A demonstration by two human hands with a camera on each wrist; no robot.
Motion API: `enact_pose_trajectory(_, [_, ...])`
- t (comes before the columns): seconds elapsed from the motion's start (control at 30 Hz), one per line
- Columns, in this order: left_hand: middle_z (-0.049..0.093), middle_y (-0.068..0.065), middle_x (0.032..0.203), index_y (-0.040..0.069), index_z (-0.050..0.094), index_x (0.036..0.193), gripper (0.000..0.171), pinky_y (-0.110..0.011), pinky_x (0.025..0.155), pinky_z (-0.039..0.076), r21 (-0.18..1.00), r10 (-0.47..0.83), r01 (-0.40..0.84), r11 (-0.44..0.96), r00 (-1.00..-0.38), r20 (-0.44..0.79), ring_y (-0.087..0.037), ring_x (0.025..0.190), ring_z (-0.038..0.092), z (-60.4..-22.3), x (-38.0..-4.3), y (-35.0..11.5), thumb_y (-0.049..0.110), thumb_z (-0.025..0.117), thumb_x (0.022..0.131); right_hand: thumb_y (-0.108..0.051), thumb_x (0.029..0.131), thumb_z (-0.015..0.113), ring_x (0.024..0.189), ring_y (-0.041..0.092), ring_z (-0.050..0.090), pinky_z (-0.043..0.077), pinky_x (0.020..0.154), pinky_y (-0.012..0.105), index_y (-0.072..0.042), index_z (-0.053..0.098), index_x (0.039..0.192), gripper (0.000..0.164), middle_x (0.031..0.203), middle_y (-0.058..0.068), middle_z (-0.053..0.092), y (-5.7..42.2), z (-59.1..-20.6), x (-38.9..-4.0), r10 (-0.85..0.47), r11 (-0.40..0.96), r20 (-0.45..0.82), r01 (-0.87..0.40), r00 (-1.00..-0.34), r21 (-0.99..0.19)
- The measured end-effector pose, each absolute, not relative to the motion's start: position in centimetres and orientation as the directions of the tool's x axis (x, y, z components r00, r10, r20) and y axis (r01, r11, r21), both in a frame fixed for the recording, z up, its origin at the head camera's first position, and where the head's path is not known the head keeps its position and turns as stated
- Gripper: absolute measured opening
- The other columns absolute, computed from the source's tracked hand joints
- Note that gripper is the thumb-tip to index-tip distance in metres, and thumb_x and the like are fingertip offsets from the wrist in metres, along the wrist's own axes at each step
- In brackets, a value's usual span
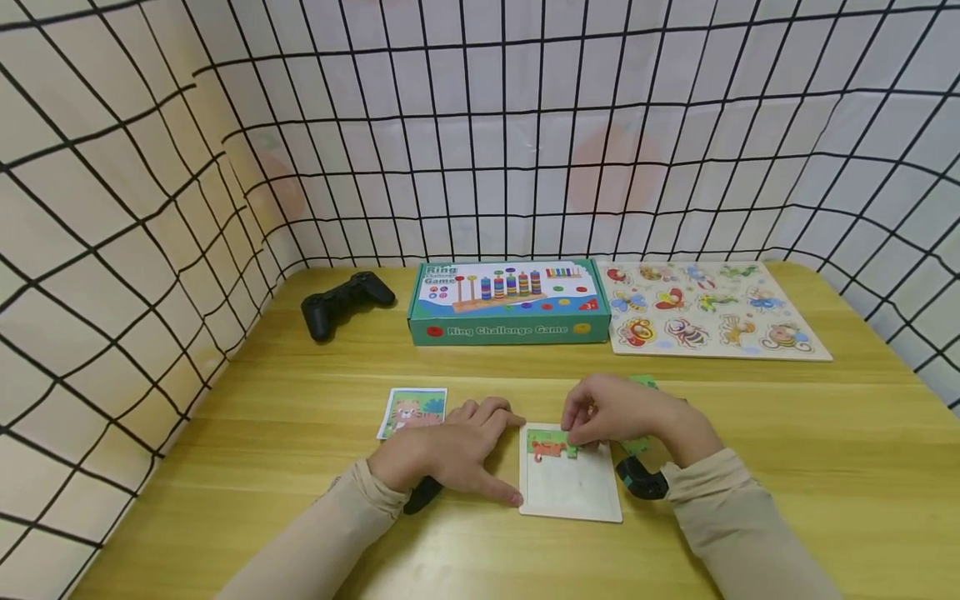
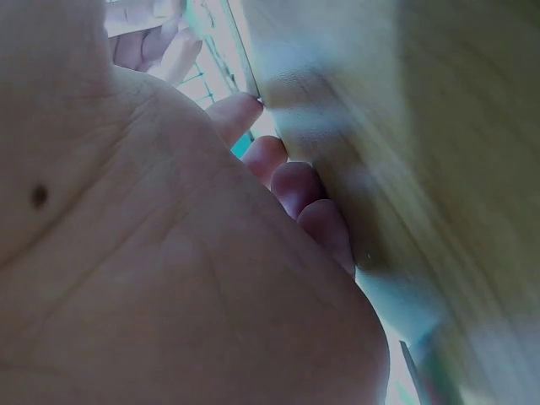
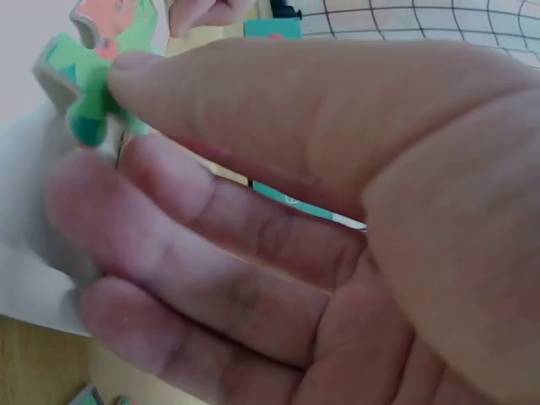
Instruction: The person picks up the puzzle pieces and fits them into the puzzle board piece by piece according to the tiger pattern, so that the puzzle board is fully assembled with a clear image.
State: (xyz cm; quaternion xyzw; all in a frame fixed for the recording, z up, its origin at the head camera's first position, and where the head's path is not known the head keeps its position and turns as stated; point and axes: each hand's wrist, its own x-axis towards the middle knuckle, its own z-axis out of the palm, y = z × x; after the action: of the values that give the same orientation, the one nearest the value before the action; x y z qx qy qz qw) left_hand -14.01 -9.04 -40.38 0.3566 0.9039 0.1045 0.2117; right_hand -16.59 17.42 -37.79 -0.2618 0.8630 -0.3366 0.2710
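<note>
A pale puzzle board (image 1: 570,496) lies on the table with joined puzzle pieces (image 1: 545,447), green with an orange animal, along its top left. My right hand (image 1: 626,408) is over the board's upper right and pinches a green puzzle piece (image 3: 93,89), its thumb tip on the piece's edge. That piece sits close against the joined ones; whether it is locked in, I cannot tell. At the board's left side rests my left hand (image 1: 461,450), fingers extended, index finger and thumb touching the board's edge. The left wrist view shows its palm (image 2: 169,245) and fingertips against the table.
A picture card (image 1: 407,407) lies partly under the left hand. Green puzzle pieces (image 1: 637,447) are right of the board, partly hidden by the right arm. Farther back are a black game controller (image 1: 345,302), a Ring Challenge Game box (image 1: 510,332) and an insect puzzle board (image 1: 708,304).
</note>
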Motion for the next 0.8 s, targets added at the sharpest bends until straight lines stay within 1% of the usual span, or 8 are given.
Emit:
enact_pose_trajectory(0.17, [0.022,-0.002,0.156,0.02,0.03,0.156,0.1,-0.04,0.111,0.029,0.342,0.687,0.598,0.725,-0.658,-0.308,-0.022,0.129,0.031,-40.2,-14.0,-9.0,0.075,0.066,0.08,-0.009,0.087,0.079,0.07,0.016,0.06,0.052,0.064,0.031,-0.011,0.073,0.09,0.008,0.078,0.0,0.065,17.3,-37.8,-16.6,-0.623,0.656,-0.292,-0.282,-0.726,-0.7])
enact_pose_trajectory(0.33, [0.022,-0.002,0.156,0.021,0.03,0.156,0.1,-0.04,0.11,0.03,0.352,0.69,0.596,0.722,-0.654,-0.309,-0.022,0.129,0.032,-40.3,-13.9,-9.1,0.076,0.065,0.08,-0.016,0.079,0.088,0.075,0.016,0.057,0.05,0.067,0.032,-0.016,0.074,0.089,0.017,0.081,-0.002,0.063,17.0,-37.9,-16.4,-0.63,0.661,-0.268,-0.322,-0.729,-0.677])
enact_pose_trajectory(0.43, [0.022,-0.002,0.156,0.021,0.03,0.156,0.1,-0.041,0.111,0.03,0.356,0.69,0.593,0.722,-0.654,-0.31,-0.022,0.129,0.032,-40.3,-13.9,-9.1,0.076,0.065,0.08,-0.017,0.075,0.091,0.077,0.016,0.056,0.049,0.068,0.032,-0.017,0.074,0.087,0.021,0.082,-0.003,0.063,16.8,-38.2,-16.3,-0.637,0.665,-0.264,-0.344,-0.724,-0.662])
enact_pose_trajectory(0.63, [0.023,-0.002,0.156,0.021,0.03,0.156,0.1,-0.04,0.11,0.03,0.356,0.688,0.591,0.724,-0.656,-0.31,-0.022,0.129,0.032,-40.2,-14.0,-9.1,0.076,0.065,0.08,-0.012,0.075,0.091,0.076,0.015,0.056,0.049,0.069,0.031,-0.016,0.073,0.087,0.021,0.081,-0.003,0.062,16.4,-38.1,-16.3,-0.643,0.673,-0.259,-0.372,-0.721,-0.639])
enact_pose_trajectory(0.8, [0.023,-0.002,0.156,0.021,0.031,0.156,0.1,-0.04,0.11,0.03,0.355,0.687,0.591,0.725,-0.657,-0.31,-0.022,0.129,0.032,-40.2,-14.0,-9.1,0.076,0.065,0.08,-0.013,0.076,0.09,0.076,0.014,0.055,0.048,0.069,0.031,-0.017,0.075,0.088,0.02,0.081,-0.003,0.062,16.2,-37.9,-16.2,-0.635,0.685,-0.262,-0.375,-0.726,-0.624])
